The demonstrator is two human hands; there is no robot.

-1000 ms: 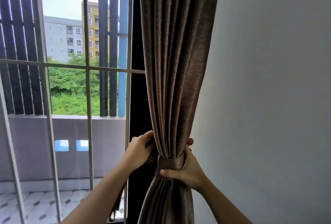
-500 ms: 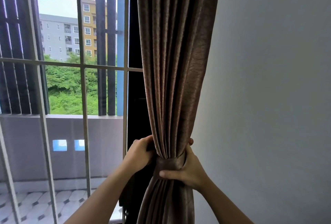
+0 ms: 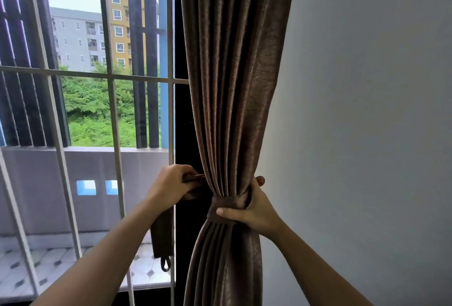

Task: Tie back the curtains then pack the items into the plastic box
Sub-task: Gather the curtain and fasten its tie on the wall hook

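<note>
my right hand (image 3: 254, 212) clamps tieback (image 3: 227, 204) round curtain (image 3: 232, 85) | my left hand (image 3: 171, 186) grips its tail (image 3: 162, 239), now drawn left of curtain | tie unfinished

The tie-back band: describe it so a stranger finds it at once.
Beside the grey wall hangs a brown curtain. At its narrowest point, where the right hand grips, a band of the same cloth wraps it. Unlike the folds, it runs crosswise.
</note>
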